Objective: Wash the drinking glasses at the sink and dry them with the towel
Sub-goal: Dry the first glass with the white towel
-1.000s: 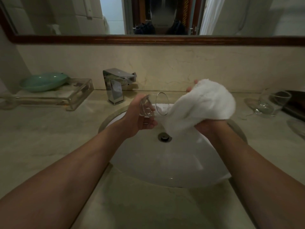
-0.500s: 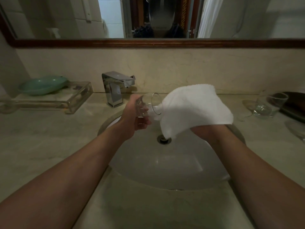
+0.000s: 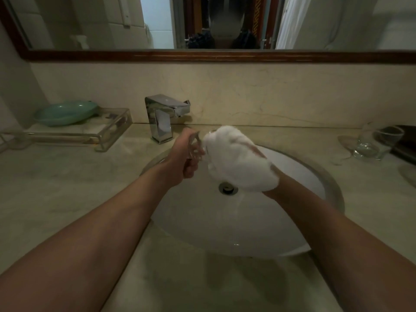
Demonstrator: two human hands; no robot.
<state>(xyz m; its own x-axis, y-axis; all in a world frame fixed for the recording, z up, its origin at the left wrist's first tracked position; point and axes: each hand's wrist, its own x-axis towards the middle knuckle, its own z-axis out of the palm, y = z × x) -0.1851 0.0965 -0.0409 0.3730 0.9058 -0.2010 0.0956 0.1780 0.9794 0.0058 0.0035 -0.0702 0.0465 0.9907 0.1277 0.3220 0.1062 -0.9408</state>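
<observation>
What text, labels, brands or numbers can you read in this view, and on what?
None can be read. The faucet, the glass in the left hand, the towel and the second glass show no print.
A faint mark in the mirror is too blurred to read.

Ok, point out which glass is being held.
The glass gripped in the left hand over the sink, against the towel; the other glassware stands on the counter far right.

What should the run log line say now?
step: drying | left hand: holds glass | right hand: holds towel against glass | place: over sink
</observation>
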